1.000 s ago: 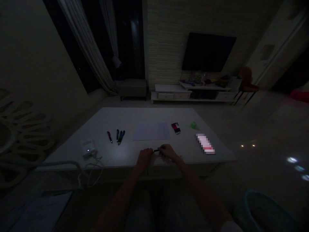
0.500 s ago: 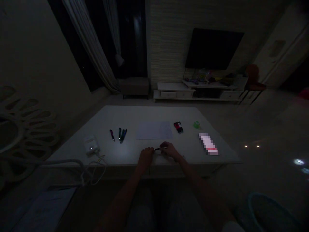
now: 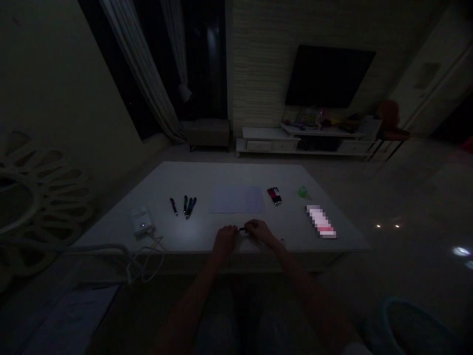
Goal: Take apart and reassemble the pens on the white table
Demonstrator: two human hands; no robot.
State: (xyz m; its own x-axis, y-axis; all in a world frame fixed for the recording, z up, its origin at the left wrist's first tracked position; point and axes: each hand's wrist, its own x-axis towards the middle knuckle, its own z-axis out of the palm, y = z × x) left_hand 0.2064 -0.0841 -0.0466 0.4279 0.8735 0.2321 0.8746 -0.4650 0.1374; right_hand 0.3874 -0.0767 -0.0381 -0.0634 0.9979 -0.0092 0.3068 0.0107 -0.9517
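Near the front edge of the white table (image 3: 199,172), my left hand (image 3: 225,238) and my right hand (image 3: 257,230) are closed on a dark pen (image 3: 242,229). The pen lies crosswise between them, one end in each hand; only its short dark middle shows. Just beyond my hands is a sheet of white paper (image 3: 236,199). Several dark pens (image 3: 189,207) lie to the left of the paper, with a single purplish pen (image 3: 173,206) beside them. On the paper's right is a bundle of red, black and white pens (image 3: 274,195).
A phone (image 3: 320,222) with a lit screen and a small green object (image 3: 302,191) are on the table's right. At the left stands a white box (image 3: 141,221) with cables (image 3: 155,256) hanging over the edge. A teal-rimmed basket (image 3: 388,315) is on the floor at right.
My right hand's fingers have drawn in around the pen, and less of its light part shows. The whole view has shifted slightly; the things on the table have stayed put.
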